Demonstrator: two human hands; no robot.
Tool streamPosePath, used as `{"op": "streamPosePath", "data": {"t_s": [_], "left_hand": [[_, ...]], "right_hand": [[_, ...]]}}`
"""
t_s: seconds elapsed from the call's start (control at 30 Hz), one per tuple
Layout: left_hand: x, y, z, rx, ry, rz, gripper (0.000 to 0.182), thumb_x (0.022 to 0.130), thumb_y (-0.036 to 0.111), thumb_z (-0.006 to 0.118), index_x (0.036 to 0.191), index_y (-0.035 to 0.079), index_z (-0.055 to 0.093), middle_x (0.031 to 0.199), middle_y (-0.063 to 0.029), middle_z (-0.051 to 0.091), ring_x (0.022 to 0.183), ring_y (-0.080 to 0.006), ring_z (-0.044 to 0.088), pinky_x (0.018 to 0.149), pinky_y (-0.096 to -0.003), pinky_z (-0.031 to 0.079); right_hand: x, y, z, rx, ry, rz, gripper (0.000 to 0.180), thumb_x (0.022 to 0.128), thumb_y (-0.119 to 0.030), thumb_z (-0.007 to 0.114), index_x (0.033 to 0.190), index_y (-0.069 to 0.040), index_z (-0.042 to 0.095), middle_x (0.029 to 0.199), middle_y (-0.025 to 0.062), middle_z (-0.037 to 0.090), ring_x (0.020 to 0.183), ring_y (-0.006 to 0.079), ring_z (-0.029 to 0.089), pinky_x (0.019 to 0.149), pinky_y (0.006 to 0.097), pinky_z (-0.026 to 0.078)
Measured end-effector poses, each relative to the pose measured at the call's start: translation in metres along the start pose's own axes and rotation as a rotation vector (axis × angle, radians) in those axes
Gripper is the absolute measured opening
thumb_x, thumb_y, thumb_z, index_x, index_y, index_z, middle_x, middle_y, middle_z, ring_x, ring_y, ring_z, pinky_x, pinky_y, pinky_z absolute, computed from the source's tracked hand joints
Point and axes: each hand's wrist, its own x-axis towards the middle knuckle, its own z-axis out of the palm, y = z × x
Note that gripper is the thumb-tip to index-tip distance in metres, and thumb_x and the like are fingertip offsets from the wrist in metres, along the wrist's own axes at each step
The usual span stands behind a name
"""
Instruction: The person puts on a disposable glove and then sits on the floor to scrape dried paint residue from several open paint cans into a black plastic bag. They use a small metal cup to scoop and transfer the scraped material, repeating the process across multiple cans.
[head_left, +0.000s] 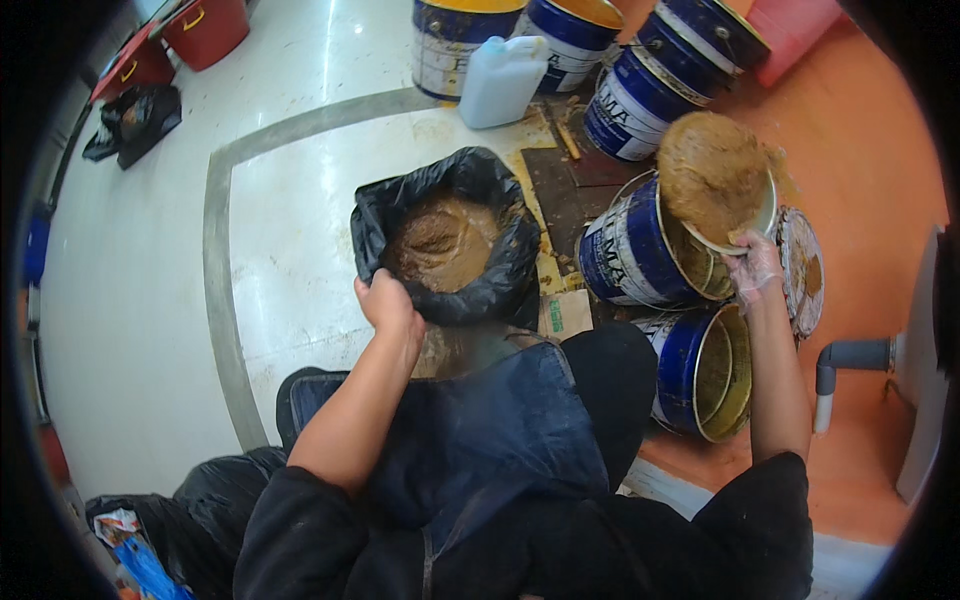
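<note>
My left hand (391, 311) grips the near left rim of a black plastic bag (469, 302), which stands wide-mouthed on the floor before me. Brown paste (444, 240) fills much of it, darker and rougher on the left. Out to the right, my right hand (756, 271), in a clear plastic glove, holds a pale bowl (770, 199) by its near rim. A large heap of brown paste (709, 172) rises out of the bowl and hides most of it. The bowl is over the mouth of a tilted blue and white metal bucket (626, 247), whose inner wall is smeared with paste.
Another tilted bucket (679, 375) lies nearer me, beside my knee. More buckets (469, 49) and a white plastic jug (501, 86) stand beyond the bag. A paste-smeared round lid (802, 274) leans by the orange wall (870, 187). A grey pipe (855, 356) juts out at right.
</note>
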Motion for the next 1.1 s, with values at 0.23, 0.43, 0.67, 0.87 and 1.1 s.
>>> {"op": "streamPosePath", "data": {"t_s": [0.23, 0.43, 0.67, 0.87, 1.1], "left_hand": [[-0.003, 0.013, 0.000, -0.056, 0.020, 0.019, 0.041, 0.085, -0.002, 0.045, 0.125, 0.004, 0.052, 0.109, -0.0096, 0.062, 0.098, -0.0196, 0.059, 0.088, -0.0340, 0.049], [0.003, 0.002, -0.002, 0.100, 0.066, 0.113, 0.045, 0.085, -0.002, 0.043, 0.128, 0.004, 0.055, 0.114, -0.0102, 0.063, 0.102, -0.0213, 0.059, 0.092, -0.0351, 0.047], [0.024, -0.004, -0.017, 0.052, 0.105, -0.036, 0.053, 0.082, -0.001, 0.045, 0.134, -0.004, 0.052, 0.134, -0.0201, 0.055, 0.125, -0.0318, 0.053, 0.108, -0.0365, 0.039], [0.022, 0.002, -0.024, -0.047, 0.102, -0.096, 0.049, 0.084, 0.000, 0.043, 0.132, -0.001, 0.054, 0.125, -0.0125, 0.059, 0.113, -0.0245, 0.057, 0.099, -0.0330, 0.043], [0.016, 0.011, -0.010, 0.018, 0.154, -0.080, 0.038, 0.084, 0.001, 0.044, 0.118, 0.002, 0.061, 0.104, -0.0060, 0.064, 0.090, -0.0176, 0.057, 0.083, -0.0295, 0.046]], "right_hand": [[0.012, 0.084, 0.205, -0.908, -0.429, -1.329, 0.070, 0.083, 0.003, 0.049, 0.151, -0.003, 0.036, 0.123, 0.0210, 0.063, 0.106, 0.0325, 0.066, 0.096, 0.0401, 0.053], [-0.012, 0.320, 0.379, -1.755, -0.836, -1.319, 0.067, 0.094, -0.014, 0.049, 0.157, -0.016, 0.025, 0.159, 0.0207, 0.027, 0.135, 0.0461, 0.042, 0.104, 0.0584, 0.044], [-0.019, 0.253, 0.396, -1.594, -0.875, -1.233, 0.063, 0.094, -0.010, 0.045, 0.154, -0.020, 0.029, 0.160, 0.0178, 0.028, 0.121, 0.0514, 0.056, 0.097, 0.0499, 0.053], [-0.044, 0.157, 0.393, -1.799, -0.968, -1.157, 0.065, 0.094, -0.006, 0.041, 0.155, -0.012, 0.019, 0.159, 0.0212, 0.031, 0.120, 0.0448, 0.059, 0.100, 0.0495, 0.050], [-0.046, 0.126, 0.359, -1.676, -0.813, -1.233, 0.062, 0.095, -0.006, 0.041, 0.155, -0.014, 0.026, 0.151, 0.0226, 0.043, 0.126, 0.0381, 0.057, 0.102, 0.0436, 0.050]]}}
